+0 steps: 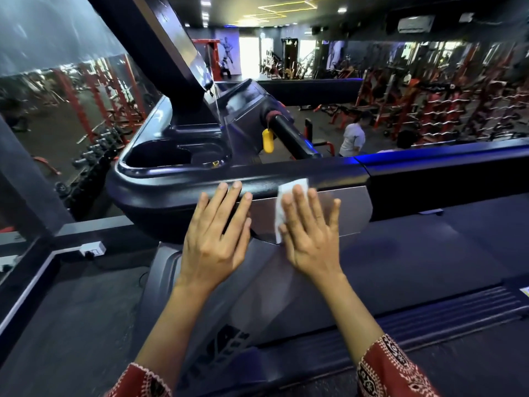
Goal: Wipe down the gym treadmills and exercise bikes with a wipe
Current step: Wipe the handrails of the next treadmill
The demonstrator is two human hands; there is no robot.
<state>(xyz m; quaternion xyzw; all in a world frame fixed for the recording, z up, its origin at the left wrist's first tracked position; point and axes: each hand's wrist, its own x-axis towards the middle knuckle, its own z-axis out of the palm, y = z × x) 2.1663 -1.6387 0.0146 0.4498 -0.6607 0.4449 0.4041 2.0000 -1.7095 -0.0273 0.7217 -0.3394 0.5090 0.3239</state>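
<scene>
Wipe (pixel 292 187): white, pressed flat on the silver panel (pixel 352 210) of the treadmill (pixel 171 196).
Right hand (pixel 310 239): fingers straight, laid over wipe.
Left hand (pixel 213 242): flat, spread, nothing held, rested on treadmill.
Console tray (pixel 160 156): contents cannot be told.

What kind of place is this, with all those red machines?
It looks like a gym. The person's right hand presses a white wipe on a treadmill, rows of red weight machines fill the room, and dumbbells sit on a rack at the left.
</scene>
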